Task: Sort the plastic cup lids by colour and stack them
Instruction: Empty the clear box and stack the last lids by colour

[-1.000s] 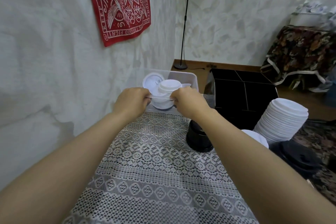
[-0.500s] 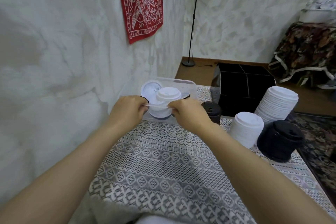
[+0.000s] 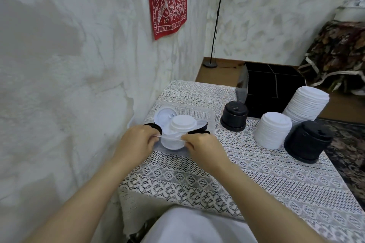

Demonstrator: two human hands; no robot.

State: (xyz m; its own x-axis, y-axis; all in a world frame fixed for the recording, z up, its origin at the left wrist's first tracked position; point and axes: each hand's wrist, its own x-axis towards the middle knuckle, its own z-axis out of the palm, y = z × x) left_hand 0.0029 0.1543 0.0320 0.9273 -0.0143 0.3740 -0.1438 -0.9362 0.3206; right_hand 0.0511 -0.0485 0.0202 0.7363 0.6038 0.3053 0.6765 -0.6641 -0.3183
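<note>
Bench (image 3: 197,181): lace-covered, beside a white wall.
Left hand (image 3: 138,142): fingers pinch the left rim of the white lid (image 3: 171,140).
Lid: between both sets of fingers — probably light, thin, bendy; take it by the rim.
Right hand (image 3: 203,144): fingers pinch the right rim — sorted stacks (image 3: 273,132) well to their right.

Single head-worn cam, wide-angle w/ curved edges. Faces fwd & down from above the lap, near the table (image 3: 256,179). Left hand (image 3: 138,141) & right hand (image 3: 205,149) sit mid-frame, wall (image 3: 59,85) close on the left.
</note>
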